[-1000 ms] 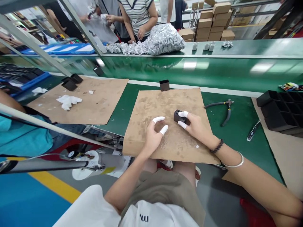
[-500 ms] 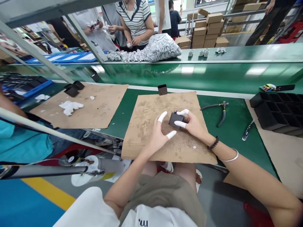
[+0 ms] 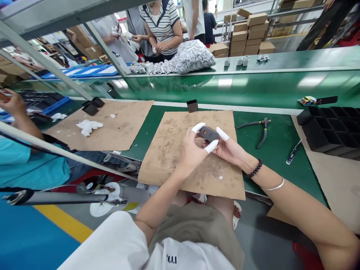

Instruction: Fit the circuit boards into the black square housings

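Note:
A small black USB charger (image 3: 209, 134) is held between my two hands, an orange port showing on its upturned end. My left hand (image 3: 193, 150) grips its left side and near edge with white-capped fingertips. From the right, my right hand (image 3: 229, 149) is closed about the charger, a white cap on its thumb or finger at the top right corner; some of its fingers are hidden underneath. Below both hands lies a stained cardboard sheet (image 3: 168, 150). An open black case (image 3: 192, 106) stands at the sheet's far edge.
To the right lie cutting pliers (image 3: 261, 131), a small screwdriver-like tool (image 3: 294, 152) and a block of black cases (image 3: 332, 129). Beyond the green conveyor sits a bag of small white parts (image 3: 194, 56), with co-workers behind. Another person's hand (image 3: 14, 103) is at the far left.
My left hand has closed onto the charger, apart from it before. The charger has been lifted and turned, so its orange port faces up. The person at left has raised a hand.

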Tool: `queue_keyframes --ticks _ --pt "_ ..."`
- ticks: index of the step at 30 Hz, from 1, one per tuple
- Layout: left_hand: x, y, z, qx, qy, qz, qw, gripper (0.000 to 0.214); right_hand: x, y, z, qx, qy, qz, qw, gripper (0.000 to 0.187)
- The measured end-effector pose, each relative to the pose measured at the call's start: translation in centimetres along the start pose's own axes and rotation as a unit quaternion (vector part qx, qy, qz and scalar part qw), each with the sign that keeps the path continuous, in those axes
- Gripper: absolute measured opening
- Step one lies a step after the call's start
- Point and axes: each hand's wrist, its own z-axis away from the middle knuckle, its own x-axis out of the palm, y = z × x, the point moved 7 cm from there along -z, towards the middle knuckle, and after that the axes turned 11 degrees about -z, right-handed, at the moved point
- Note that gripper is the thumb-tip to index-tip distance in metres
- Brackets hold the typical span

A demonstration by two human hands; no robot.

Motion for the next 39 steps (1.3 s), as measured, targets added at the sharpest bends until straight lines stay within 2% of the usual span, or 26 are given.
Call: queue_keyframes --ticks 4,8,11,14,16,18,21,23,25,29,31,33,36,39 --pt "0.0 -0.5 -0.5 -0.029 -0.039 0.067 0.997 0.055 -0.3 -0.2 -0.2 -0.016 0.011 0.052 0.998 0.051" --pt "0.2 -1.5 -0.2 -0.037 -0.093 0.155 0.983 0.057 -1.2 -0.6 -0.3 -0.050 0.066 0.064 0.995 0.048" --pt "0.5 -2.3 0.6 -0.044 -0.122 0.105 0.986 0.063 -1.5 -0.8 0.0 -0.087 0.100 0.093 0.987 0.049" --pt "0.5 -2.8 1.1 -0.043 -0.133 -0.017 0.990 0.064 -0.7 -0.6 0.4 -0.112 0.062 0.185 0.974 0.055" --pt "0.7 -3.0 1.3 -0.045 -0.163 -0.041 0.985 0.060 -0.1 -0.7 0.7 -0.138 0.034 0.254 0.957 0.044" --pt "1.2 -3.2 1.5 -0.062 -0.215 0.008 0.975 0.062 0.1 -1.1 0.9 -0.168 0.035 0.290 0.942 0.033" --pt "1.5 -3.6 1.5 -0.108 -0.281 0.102 0.948 0.073 0.1 -1.7 0.9 -0.180 0.044 0.272 0.944 0.041" --pt "1.4 -4.0 1.5 -0.136 -0.315 0.140 0.929 0.071 0.1 -1.8 0.7 -0.158 0.041 0.224 0.961 0.042" --pt "1.6 -4.6 1.5 -0.160 -0.364 0.189 0.898 0.063 0.1 -1.5 0.5 -0.108 0.027 0.153 0.982 0.036" --pt "2.7 -5.8 2.2 -0.203 -0.472 0.330 0.792 0.067 0.8 -0.8 0.5 -0.011 -0.022 0.041 0.999 0.020" --pt "3.4 -6.2 2.7 -0.213 -0.508 0.378 0.744 0.071 0.8 -0.4 0.5 0.025 -0.018 0.000 1.000 0.020" --pt "4.1 -6.2 3.1 -0.212 -0.531 0.403 0.715 0.073 0.5 0.1 0.3 0.062 0.005 -0.032 0.998 0.026" --pt "4.9 -5.4 3.4 -0.200 -0.552 0.410 0.698 0.082 -0.4 1.1 -0.1 0.112 0.045 -0.044 0.992 0.030" --pt "5.3 -3.9 1.5 -0.173 -0.524 0.399 0.732 0.081 -1.0 1.7 -0.4 0.143 0.069 -0.038 0.987 0.031"
